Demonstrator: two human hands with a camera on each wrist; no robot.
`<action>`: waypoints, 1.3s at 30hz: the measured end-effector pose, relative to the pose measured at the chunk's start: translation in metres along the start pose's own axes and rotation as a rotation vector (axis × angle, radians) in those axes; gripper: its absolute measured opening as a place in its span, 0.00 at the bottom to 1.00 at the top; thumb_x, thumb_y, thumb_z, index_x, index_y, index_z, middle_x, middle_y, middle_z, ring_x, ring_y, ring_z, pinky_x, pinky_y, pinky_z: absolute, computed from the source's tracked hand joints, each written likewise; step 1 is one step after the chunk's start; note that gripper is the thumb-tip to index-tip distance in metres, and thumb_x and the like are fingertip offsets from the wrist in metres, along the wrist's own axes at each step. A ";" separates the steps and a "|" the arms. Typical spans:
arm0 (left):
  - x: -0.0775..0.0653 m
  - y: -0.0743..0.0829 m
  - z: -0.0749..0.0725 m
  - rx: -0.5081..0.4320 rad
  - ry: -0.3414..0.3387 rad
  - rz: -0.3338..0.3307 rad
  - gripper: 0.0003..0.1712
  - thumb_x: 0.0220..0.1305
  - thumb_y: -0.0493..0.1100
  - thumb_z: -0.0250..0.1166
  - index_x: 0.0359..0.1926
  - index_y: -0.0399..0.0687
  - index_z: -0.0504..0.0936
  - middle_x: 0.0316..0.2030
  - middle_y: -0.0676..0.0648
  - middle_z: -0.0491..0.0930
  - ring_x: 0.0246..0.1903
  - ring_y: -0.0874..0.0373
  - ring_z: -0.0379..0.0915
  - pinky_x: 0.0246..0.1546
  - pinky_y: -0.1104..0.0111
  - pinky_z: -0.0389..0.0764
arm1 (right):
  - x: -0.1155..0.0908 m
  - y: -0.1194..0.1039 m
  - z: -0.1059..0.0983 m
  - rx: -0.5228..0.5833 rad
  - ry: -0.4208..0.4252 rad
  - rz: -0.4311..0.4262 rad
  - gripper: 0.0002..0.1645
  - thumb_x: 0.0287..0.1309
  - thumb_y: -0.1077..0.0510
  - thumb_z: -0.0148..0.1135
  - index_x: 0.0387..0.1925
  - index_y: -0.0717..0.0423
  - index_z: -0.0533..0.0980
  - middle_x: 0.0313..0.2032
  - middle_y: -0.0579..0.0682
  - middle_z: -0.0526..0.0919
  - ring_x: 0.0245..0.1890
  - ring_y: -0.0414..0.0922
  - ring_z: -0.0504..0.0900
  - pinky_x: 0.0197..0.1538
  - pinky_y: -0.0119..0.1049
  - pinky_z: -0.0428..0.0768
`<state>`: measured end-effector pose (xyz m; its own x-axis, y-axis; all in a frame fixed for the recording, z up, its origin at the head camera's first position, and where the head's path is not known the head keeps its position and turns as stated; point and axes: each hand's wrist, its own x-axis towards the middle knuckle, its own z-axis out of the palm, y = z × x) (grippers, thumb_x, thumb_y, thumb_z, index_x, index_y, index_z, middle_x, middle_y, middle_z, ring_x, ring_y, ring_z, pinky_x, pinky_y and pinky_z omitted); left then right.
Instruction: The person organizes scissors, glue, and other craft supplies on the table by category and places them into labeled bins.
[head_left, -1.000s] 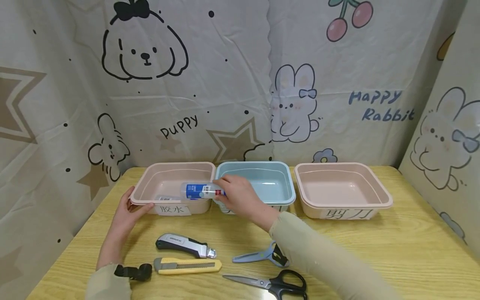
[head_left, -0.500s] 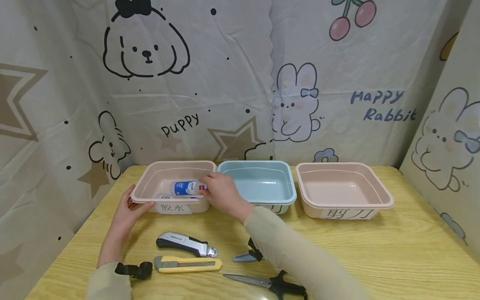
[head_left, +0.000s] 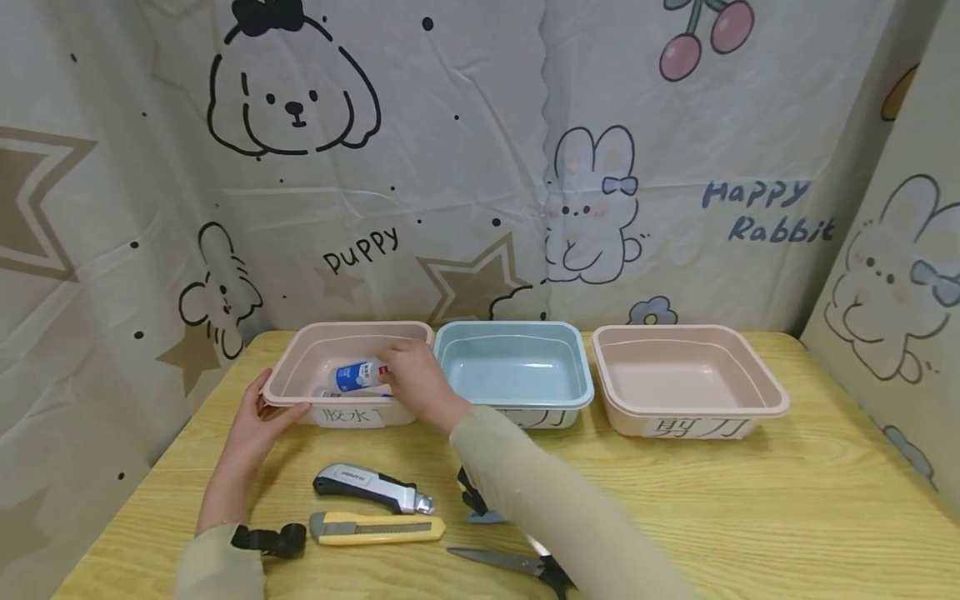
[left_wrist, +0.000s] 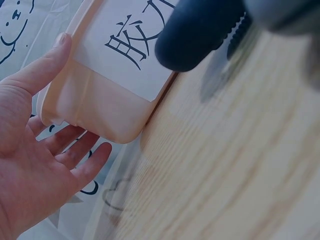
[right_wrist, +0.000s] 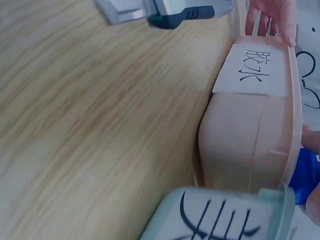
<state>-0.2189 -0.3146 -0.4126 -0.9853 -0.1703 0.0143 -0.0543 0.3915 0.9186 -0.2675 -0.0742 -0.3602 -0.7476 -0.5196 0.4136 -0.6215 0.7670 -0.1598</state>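
Note:
My right hand [head_left: 422, 382] pinches a clear glue bottle [head_left: 356, 376] with a blue label by its cap end, tilted inside the left pink bin [head_left: 273, 385]. Between the fingers in the right wrist view shows the bottle's blue cap [right_wrist: 305, 176]. Another clear bottle [head_left: 327, 392] lies in that bin, mostly hidden by the front wall. At the bin's left end my left hand [head_left: 252, 432] grips the corner, thumb on the rim and fingers around the outer side [left_wrist: 40, 150]. A white paper label [left_wrist: 125, 50] with black characters is on the bin's front.
A blue bin [head_left: 513, 410] and a second pink bin [head_left: 690, 412] stand to the right. In front lie a silver-black utility knife [head_left: 371, 488], a yellow utility knife [head_left: 378, 529], black-handled scissors [head_left: 502, 558] and blue scissors [head_left: 486, 517]. My right sleeve partly covers both scissors.
My right hand has moved left and slightly down with the glue bottle, bringing it further into the left pink bin. The bottle now tilts more. The left hand stays on the bin's corner.

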 end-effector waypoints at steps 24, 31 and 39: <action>0.000 0.001 0.001 -0.019 -0.005 -0.020 0.56 0.56 0.52 0.64 0.71 0.53 0.31 0.70 0.40 0.41 0.67 0.41 0.42 0.64 0.46 0.50 | 0.018 -0.004 0.011 0.101 -0.122 0.119 0.18 0.57 0.67 0.55 0.47 0.51 0.79 0.44 0.45 0.83 0.43 0.39 0.80 0.47 0.28 0.77; 0.000 0.001 0.001 -0.020 -0.007 -0.013 0.56 0.57 0.52 0.63 0.71 0.51 0.32 0.70 0.39 0.41 0.67 0.40 0.41 0.64 0.45 0.49 | 0.011 -0.009 0.001 0.107 -0.107 0.042 0.14 0.61 0.62 0.53 0.46 0.50 0.80 0.44 0.45 0.83 0.44 0.38 0.79 0.47 0.27 0.77; 0.000 0.000 -0.001 -0.030 -0.010 0.008 0.55 0.58 0.50 0.63 0.71 0.49 0.32 0.70 0.38 0.42 0.66 0.41 0.43 0.64 0.47 0.51 | -0.007 -0.012 -0.011 0.145 -0.069 -0.084 0.12 0.60 0.60 0.55 0.43 0.51 0.80 0.38 0.45 0.82 0.39 0.38 0.80 0.43 0.25 0.77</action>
<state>-0.2190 -0.3149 -0.4120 -0.9873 -0.1580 0.0183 -0.0413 0.3658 0.9298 -0.2524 -0.0753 -0.3516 -0.7031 -0.6078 0.3692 -0.7057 0.6604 -0.2567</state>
